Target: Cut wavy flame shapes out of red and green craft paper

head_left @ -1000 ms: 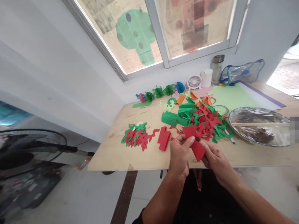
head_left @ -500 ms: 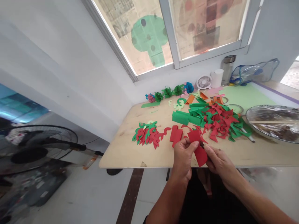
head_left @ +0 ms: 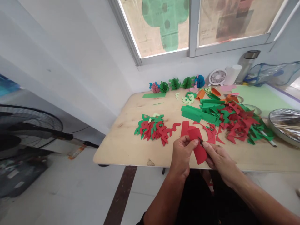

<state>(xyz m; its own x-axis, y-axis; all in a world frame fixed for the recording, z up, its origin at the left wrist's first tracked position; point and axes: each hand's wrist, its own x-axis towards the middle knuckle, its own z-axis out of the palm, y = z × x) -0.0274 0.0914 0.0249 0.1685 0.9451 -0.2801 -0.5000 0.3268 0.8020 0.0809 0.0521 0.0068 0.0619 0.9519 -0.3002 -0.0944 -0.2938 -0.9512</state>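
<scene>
Lying toward the table's (head_left: pixel 122 148) left edge, cut shapes (head_left: pixel 153 129) appear finished; red strips (head_left: pixel 184 128) further right look uncut. Near the front edge, the left hand (head_left: pixel 182 151) pinches red paper (head_left: pixel 200 153), seemingly unfinished, and the right hand (head_left: pixel 217 156) grips a dark-bladed tool (head_left: pixel 200 140) against it.

Head view, looking forward and down over the table (head_left: pixel 124 147).
It looks from above the person's left hand (head_left: pixel 184 153) and right hand (head_left: pixel 221 159), both near, right of centre in the lower half. It faces the window (head_left: pixel 193 28) at the top; the table runs off the right edge, with floor (head_left: pixel 89 193) at lower left.
</scene>
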